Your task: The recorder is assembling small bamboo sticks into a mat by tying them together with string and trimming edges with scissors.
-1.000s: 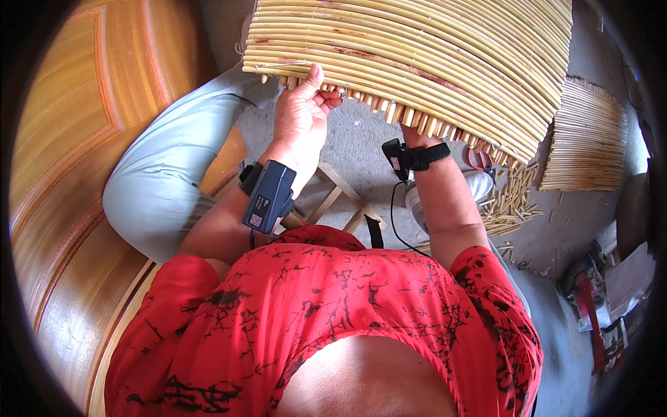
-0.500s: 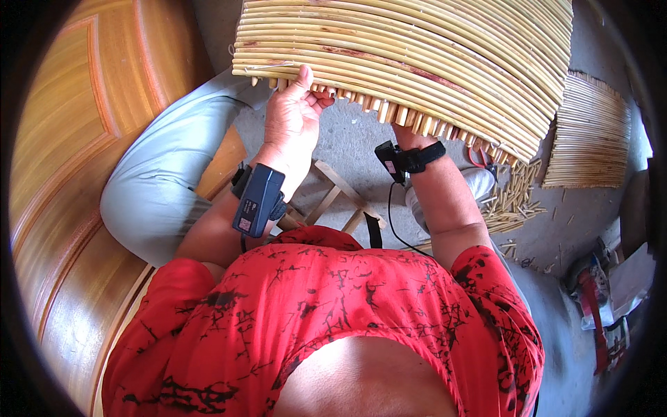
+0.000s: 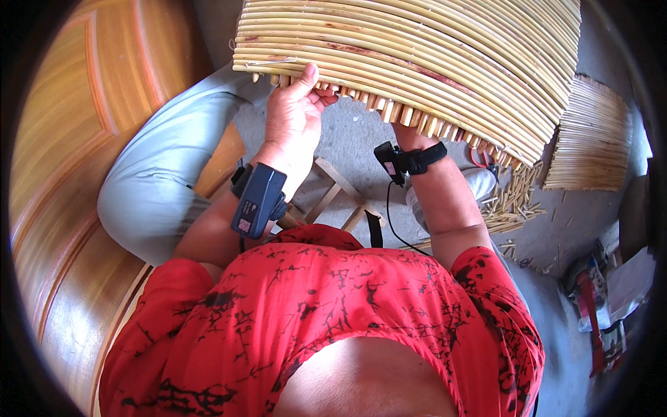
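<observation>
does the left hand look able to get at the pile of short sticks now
Probably not: the left hand is pinching the near edge of the stick mat, and the right forearm and shoe lie between it and the pile of short sticks.

Free room between forearms (image 3: 451, 201), mat (image 3: 410, 59) ahead

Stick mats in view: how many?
2: a straw-yellow mat of round sticks, top centre, in the bare left hand; a tan mat of thin sticks, far right. Others may be hidden underneath.
</observation>
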### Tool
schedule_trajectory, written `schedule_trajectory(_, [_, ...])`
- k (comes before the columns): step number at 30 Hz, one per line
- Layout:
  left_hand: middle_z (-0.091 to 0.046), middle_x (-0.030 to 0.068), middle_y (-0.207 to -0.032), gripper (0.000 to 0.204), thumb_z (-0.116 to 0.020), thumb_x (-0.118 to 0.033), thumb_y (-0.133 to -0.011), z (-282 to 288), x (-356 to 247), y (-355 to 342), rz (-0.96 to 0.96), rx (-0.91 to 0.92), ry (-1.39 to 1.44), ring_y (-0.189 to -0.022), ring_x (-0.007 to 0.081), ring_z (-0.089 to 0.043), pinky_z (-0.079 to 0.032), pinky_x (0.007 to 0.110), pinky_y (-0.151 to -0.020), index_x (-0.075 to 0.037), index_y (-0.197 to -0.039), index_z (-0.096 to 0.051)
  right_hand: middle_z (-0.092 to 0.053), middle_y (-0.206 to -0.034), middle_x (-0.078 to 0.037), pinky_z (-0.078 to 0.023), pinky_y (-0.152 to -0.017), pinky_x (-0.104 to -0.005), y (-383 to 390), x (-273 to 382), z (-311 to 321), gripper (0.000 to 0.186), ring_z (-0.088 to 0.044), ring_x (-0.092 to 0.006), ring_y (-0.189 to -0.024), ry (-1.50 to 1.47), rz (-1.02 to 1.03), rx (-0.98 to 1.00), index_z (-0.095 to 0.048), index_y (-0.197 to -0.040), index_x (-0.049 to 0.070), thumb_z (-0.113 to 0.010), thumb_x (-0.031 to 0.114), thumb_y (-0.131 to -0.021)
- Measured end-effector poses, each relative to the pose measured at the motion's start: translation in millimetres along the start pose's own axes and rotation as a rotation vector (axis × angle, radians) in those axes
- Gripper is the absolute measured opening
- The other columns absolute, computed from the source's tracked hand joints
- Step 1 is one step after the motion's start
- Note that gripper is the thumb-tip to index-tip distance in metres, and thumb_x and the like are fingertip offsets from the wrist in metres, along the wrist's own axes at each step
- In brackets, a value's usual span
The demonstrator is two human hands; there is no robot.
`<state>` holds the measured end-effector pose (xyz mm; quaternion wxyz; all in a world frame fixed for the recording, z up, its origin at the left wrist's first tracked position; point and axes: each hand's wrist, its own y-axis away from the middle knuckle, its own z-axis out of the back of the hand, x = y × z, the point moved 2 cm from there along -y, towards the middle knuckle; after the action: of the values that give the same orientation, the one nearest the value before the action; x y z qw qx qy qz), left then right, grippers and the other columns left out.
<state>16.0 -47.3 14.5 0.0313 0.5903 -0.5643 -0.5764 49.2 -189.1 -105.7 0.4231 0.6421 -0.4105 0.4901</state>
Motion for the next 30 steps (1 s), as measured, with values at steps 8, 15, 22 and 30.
schedule_trajectory(8, [-0.054,0.0032,-0.083,0.035,-0.064,-0.027,-0.078,0.6,-0.1,1.6,0.006,-0.031,-0.004,-0.075,0.0145,-0.049,-0.042,0.032,-0.072,-0.004,-0.101,-0.051,-0.049,-0.111,-0.009,-0.043,-0.075,-0.0382,0.7,4.8,-4.8,0.040,-0.048,-0.0215,-0.098,0.046,0.012,0.001,-0.040,-0.120,0.008,-0.043,0.034,-0.089])
schedule_trajectory(15, [-0.055,0.0027,-0.085,0.032,-0.064,-0.025,-0.079,1.5,-1.4,-0.9,0.030,-0.044,-0.007,-0.075,0.0143,-0.049,-0.040,0.032,-0.072,-0.006,-0.102,-0.051,-0.048,-0.113,-0.009,-0.042,-0.077,-0.0384,1.9,3.4,-7.7,0.041,-0.047,-0.0214,-0.099,0.081,0.024,0.001,-0.040,-0.121,0.008,-0.043,0.033,-0.089])
schedule_trajectory(22, [-0.055,0.0016,-0.087,0.032,-0.063,-0.024,-0.079,0.6,-2.9,-0.5,0.013,-0.065,-0.043,-0.076,0.0143,-0.049,-0.039,0.033,-0.073,-0.008,-0.104,-0.050,-0.048,-0.114,-0.008,-0.042,-0.079,-0.0387,0.0,0.2,-8.4,0.041,-0.047,-0.0212,-0.101,0.102,0.032,0.008,-0.039,-0.121,0.008,-0.044,0.032,-0.089])
schedule_trajectory(30, [-0.055,0.0022,-0.086,0.032,-0.064,-0.025,-0.078,-1.0,-3.4,1.1,0.009,-0.042,-0.091,-0.076,0.0141,-0.050,-0.041,0.031,-0.071,-0.006,-0.101,-0.052,-0.047,-0.115,-0.008,-0.042,-0.080,-0.0389,1.1,5.0,-10.0,0.041,-0.046,-0.0211,-0.103,0.139,0.058,0.006,-0.039,-0.122,0.008,-0.045,0.032,-0.089])
